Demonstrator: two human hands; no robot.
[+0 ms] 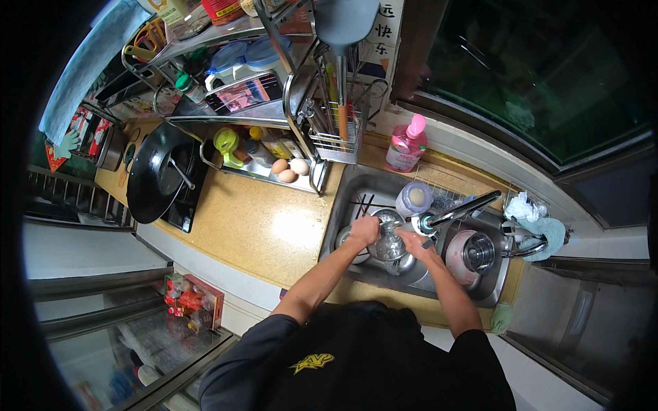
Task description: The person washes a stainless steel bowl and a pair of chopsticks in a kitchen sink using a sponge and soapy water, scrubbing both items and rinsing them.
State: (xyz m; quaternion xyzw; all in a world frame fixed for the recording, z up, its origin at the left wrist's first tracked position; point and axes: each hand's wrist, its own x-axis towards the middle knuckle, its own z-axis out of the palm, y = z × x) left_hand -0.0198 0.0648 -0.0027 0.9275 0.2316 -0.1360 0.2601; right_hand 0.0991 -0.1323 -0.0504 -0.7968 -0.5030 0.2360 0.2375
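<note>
My left hand point(365, 230) is closed on the rim of a metal bowl point(386, 249) in the left basin of a stainless steel sink point(336, 205). Water runs over the bowl from the faucet point(452, 209). My right hand point(411, 240) is at the bowl's right side, under the faucet head; whether it grips the bowl cannot be told. Another metal bowl point(343, 236) lies partly behind my left hand. Chopsticks point(366, 203) lie in the basin above the hands. A translucent container with a pale round thing point(414, 199) stands at the basin's upper right.
The right basin holds a large pot point(459, 251) with a glass or metal bowl point(479, 253) in it. A pink soap bottle point(406, 146) stands behind the sink. To the left are several eggs point(287, 175), a utensil rack point(336, 149) and a black wok point(159, 174) on the stove.
</note>
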